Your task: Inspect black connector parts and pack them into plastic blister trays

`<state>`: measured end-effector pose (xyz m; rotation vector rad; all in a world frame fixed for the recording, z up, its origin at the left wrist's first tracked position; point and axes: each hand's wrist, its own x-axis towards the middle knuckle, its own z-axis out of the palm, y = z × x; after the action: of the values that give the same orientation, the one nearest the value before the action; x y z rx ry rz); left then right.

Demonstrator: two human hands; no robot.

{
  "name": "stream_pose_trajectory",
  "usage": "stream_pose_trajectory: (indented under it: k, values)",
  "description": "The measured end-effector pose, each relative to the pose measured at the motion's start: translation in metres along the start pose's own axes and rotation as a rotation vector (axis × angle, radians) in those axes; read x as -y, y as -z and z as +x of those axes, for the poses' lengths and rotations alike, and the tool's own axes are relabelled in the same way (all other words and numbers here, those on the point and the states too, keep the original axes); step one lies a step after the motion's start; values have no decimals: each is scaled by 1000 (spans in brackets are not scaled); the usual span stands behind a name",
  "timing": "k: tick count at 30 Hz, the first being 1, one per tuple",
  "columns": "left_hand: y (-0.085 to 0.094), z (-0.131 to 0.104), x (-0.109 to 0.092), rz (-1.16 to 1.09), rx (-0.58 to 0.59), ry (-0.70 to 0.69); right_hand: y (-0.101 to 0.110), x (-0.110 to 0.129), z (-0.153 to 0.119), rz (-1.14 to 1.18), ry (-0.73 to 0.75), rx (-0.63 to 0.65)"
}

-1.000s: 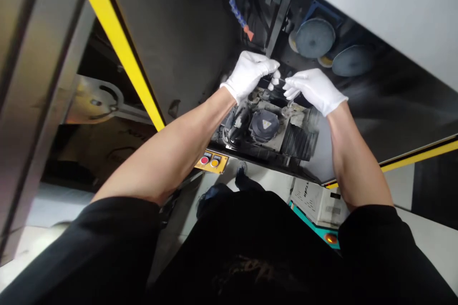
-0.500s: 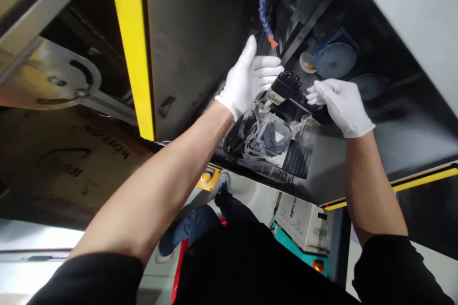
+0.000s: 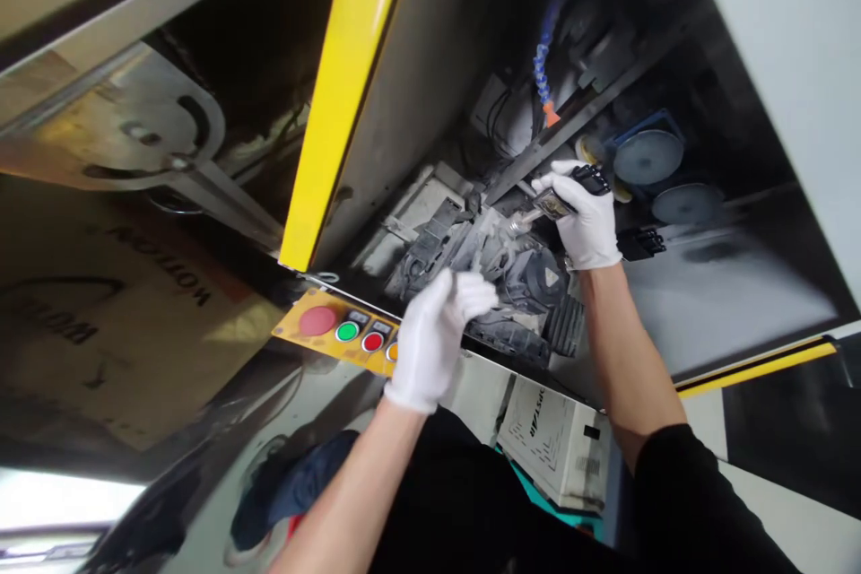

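Note:
My right hand [image 3: 592,229], in a white glove, is closed around a black block [image 3: 592,178] with prongs on its top. A metal shaft joins this block to the grey, dust-covered mechanism [image 3: 501,256] inside the machine. To the right of my right wrist sticks out a second, similar black block [image 3: 642,242]. My left hand [image 3: 434,336], also white-gloved, is held over the front edge of the machine opening, between the button panel and the mechanism. Its thumb is up and its fingers are extended, slightly blurred, with nothing in them.
A blue segmented hose [image 3: 542,76] with an orange nozzle hangs at the back. Grey round discs [image 3: 649,157] stand right of it. A yellow button panel [image 3: 333,350] lies along the front edge. Yellow-edged frame posts [image 3: 346,99] border the opening. Below is a white boxy unit [image 3: 548,439].
My left hand has come down and back from beside the block to the front edge. My right hand has moved left and closed on the black block. The view has shifted, showing more buttons.

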<state>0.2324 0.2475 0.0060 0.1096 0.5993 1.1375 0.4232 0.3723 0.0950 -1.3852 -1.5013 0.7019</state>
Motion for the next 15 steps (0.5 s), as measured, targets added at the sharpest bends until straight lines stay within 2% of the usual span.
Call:
stream_pose_trajectory:
  k: [4,6,8,11,14,15]
  values:
    - [61,-60,38,-80,-206,224,-5,-8,0,279,-65,-6]
    - [91,-82,49,-91,-316,323,-5,-5,0,346,-92,-5]
    - [113,-98,52,-90,-419,364,-6,-4,1,345,-90,-29]
    - [121,-113,44,31,-453,286,-4,-7,9,199,-91,-63]
    - [113,-126,25,168,-366,254,7,-12,19,-155,-75,84]
    - [110,-133,17,204,-339,253,10,-13,21,-207,-42,150]
